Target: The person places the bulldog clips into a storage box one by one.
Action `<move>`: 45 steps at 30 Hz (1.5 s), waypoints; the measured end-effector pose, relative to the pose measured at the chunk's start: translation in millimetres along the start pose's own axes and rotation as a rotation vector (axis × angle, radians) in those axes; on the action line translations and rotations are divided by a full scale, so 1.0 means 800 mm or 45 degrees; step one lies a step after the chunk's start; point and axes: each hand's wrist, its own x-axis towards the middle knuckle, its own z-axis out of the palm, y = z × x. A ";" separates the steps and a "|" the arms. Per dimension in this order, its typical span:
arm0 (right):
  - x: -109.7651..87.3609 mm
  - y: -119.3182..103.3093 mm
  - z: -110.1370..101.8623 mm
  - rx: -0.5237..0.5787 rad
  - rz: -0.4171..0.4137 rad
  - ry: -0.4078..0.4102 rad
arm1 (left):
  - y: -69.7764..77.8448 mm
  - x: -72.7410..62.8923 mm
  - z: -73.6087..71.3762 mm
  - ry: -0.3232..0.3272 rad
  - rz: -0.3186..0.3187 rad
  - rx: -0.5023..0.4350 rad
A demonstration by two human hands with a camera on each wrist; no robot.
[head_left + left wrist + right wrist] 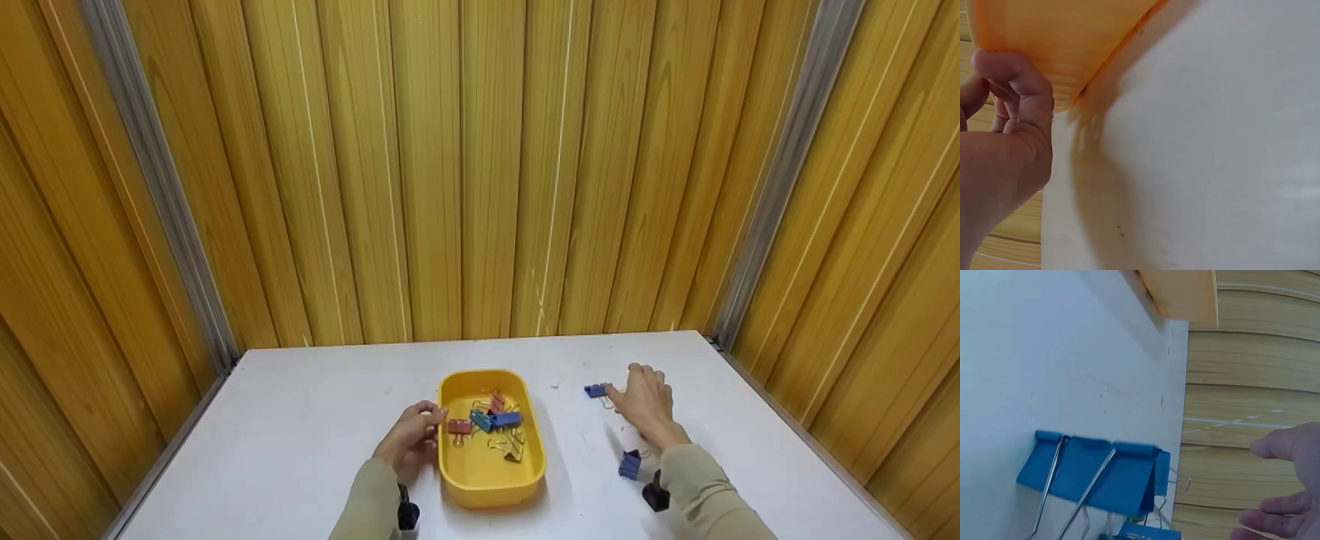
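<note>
A yellow plastic bin (491, 495) holds several binder clips: a red clip (460, 427), a pink one (496, 403), a teal one (481, 420) and a blue one (507, 419) among them. My left hand (415, 431) pinches the bin's left rim; the left wrist view has its curled fingers (1030, 84) at the bin wall. Over the table to the right, my right hand (645, 397) reaches past a blue binder clip (598, 390), thumb near it. Its thumb and fingers (1275, 523) are spread with nothing between them in the right wrist view.
Nearer me, beside the right wrist, lies another blue binder clip (630, 465); a large blue clip (1089, 469) with wire handles fills the lower right wrist view. Wood-patterned panels (487, 172) rise behind the white table (300, 420).
</note>
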 end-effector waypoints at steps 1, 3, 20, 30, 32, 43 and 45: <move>-0.001 0.005 -0.001 -0.018 0.024 -0.020 | 0.000 0.000 0.000 0.003 0.002 0.003; -0.003 0.016 -0.002 -0.047 0.070 -0.055 | 0.001 -0.001 0.001 0.014 -0.020 -0.001; -0.019 0.063 -0.001 -0.043 0.295 -0.383 | 0.001 -0.003 -0.001 0.003 -0.023 0.037; -0.025 0.076 0.003 -0.013 0.270 -0.382 | 0.001 -0.004 0.001 0.037 -0.018 0.023; -0.026 0.077 0.004 -0.001 0.285 -0.387 | 0.001 -0.003 0.001 0.051 -0.026 0.028; -0.028 0.083 0.004 0.019 0.258 -0.390 | 0.002 -0.002 0.002 0.068 -0.048 0.007; -0.028 0.084 0.003 0.027 0.259 -0.392 | 0.001 -0.002 0.002 0.067 -0.045 0.021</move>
